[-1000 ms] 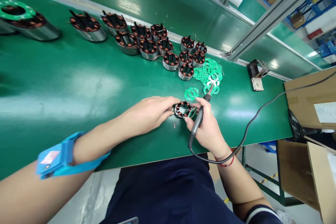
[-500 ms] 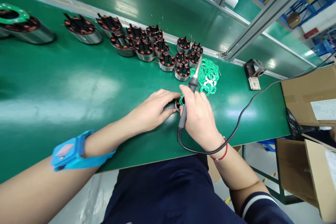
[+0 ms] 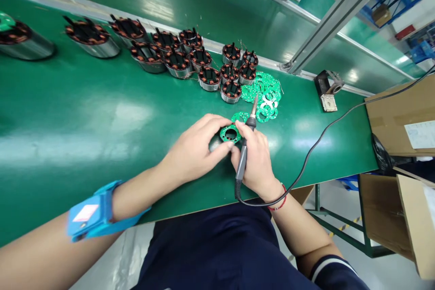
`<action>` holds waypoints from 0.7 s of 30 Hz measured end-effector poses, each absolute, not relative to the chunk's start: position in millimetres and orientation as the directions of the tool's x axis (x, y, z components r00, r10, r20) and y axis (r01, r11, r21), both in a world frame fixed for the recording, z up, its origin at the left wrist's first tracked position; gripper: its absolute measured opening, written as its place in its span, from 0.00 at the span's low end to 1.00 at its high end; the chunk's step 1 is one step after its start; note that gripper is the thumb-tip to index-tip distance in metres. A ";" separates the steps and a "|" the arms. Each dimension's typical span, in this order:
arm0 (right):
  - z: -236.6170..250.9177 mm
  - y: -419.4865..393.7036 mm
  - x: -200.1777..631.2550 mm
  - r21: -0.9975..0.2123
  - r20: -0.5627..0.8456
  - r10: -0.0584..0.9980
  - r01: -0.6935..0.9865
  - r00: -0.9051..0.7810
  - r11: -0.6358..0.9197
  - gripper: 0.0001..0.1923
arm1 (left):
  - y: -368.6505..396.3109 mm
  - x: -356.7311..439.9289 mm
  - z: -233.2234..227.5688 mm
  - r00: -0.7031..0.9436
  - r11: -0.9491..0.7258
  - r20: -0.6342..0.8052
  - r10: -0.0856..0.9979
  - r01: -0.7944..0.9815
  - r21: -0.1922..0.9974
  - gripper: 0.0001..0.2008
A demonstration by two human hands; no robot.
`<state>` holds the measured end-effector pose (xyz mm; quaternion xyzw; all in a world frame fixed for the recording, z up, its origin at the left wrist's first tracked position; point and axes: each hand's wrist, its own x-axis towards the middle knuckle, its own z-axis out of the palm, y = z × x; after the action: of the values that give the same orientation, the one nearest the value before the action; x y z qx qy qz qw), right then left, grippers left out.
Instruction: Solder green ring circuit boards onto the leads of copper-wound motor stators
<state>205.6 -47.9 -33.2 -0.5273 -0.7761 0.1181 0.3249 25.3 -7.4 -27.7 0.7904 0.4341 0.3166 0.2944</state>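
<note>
Green ring board [image 3: 230, 134] is seen seated on top of a stator [image 3: 219, 143], held at the near middle of the worktop [image 3: 84, 113]. The stator is gripped by the left hand [image 3: 195, 149], fingers curled round its side. A soldering iron [image 3: 245, 145] is clasped in the right hand [image 3: 254, 158], tip angled up and away, its cable [image 3: 316, 145] trailing right. More wound stators [image 3: 190, 56] are grouped farther back, beside a heap of green boards [image 3: 267, 93]. A blue wrist strap [image 3: 93, 210] is worn on the left forearm.
</note>
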 end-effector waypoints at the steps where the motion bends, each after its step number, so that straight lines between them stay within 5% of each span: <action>1: -34.9 -48.3 207.5 -0.546 0.380 0.894 0.723 -0.237 0.424 0.25 | -8.3 27.8 -27.2 0.428 -0.464 0.254 0.867 0.513 0.722 0.17; 9: -47.3 -45.2 206.1 -0.707 0.400 0.917 0.639 0.008 0.302 0.25 | -7.2 33.2 -29.6 0.472 -0.508 0.254 0.844 0.553 0.660 0.18; 21: -56.1 -39.1 210.7 -0.832 0.303 0.953 0.480 -0.027 0.278 0.27 | -1.2 36.8 -38.8 0.482 -0.579 0.332 0.811 0.584 0.569 0.21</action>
<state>210.7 -39.1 -56.1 -0.5387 -0.6650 0.2664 0.4434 36.8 -1.2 -38.8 0.8386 0.4159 0.2937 0.1936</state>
